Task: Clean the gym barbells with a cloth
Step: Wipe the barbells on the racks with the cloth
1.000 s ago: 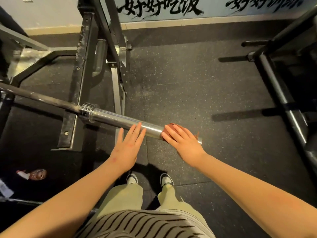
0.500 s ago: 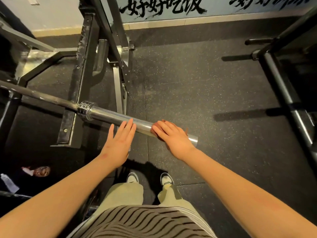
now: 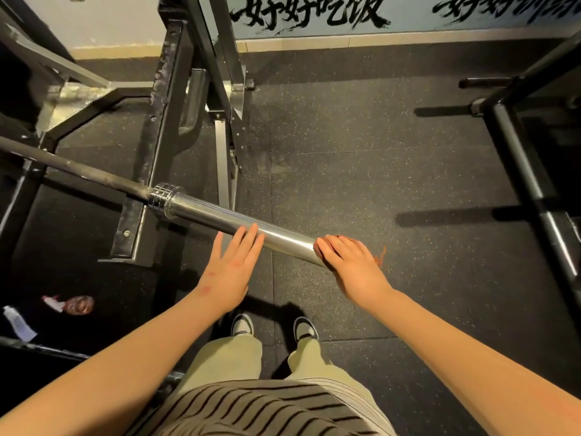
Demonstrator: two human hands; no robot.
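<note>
Right hand point(image 3: 352, 269) presses the cloth point(image 3: 381, 257), fingers flat, on the barbell point(image 3: 220, 219) end; left hand point(image 3: 229, 273) lies open alongside. Unpinched, the cloth could slide off.

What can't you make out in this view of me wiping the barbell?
Head view only:
The cloth: mostly hidden under the right hand; only reddish edges show.
The barbell sleeve: its outer end is covered by that hand and cloth.
The barbell shaft: cut off by the left edge.
The floor objects at lower left: too dark to identify.
</note>
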